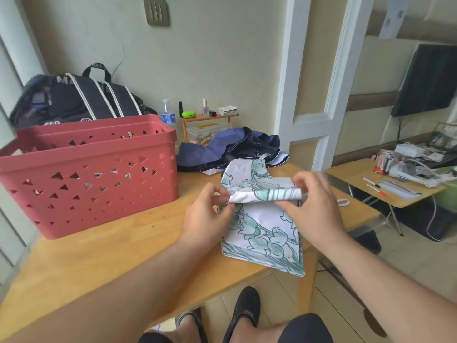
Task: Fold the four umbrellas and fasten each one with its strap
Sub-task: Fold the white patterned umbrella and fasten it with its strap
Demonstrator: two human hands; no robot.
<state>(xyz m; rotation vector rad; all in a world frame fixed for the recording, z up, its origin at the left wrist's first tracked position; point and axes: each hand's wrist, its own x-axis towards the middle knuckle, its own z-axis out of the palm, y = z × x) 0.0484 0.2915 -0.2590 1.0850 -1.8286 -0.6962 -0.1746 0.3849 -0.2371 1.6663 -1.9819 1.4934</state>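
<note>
White fabric printed with green flowers makes up the umbrella [262,219] that is being worked on at the near right part of the wooden bench [103,248]. Its canopy is laid flat in pleats, the lower edge reaching the bench's front edge, and the upper part is doubled over toward the person. That folded-over flap is pinched at its left end by the left hand [207,216], thumb and fingers curled onto the cloth, so the left grip is grasping the umbrella. At the right end the fold is pinched by the right hand [314,204], fingers curled over the top and thumb beneath; this grip too is clasped on the umbrella. A small strap loop [262,157] can be seen at the far tip of the canopy.

Just behind it, a dark blue umbrella [230,149] is heaped unfolded on the bench, and part of another pale canopy is visible under its edge. A red plastic basket [94,179] pierced with triangular holes is set on the left of the bench, well apart from the hands. A black backpack [74,97] is propped behind the basket against the wall. A small wooden shelf [210,118] carrying bottles is placed beside the wall, with a water bottle [168,113] next to it.
</note>
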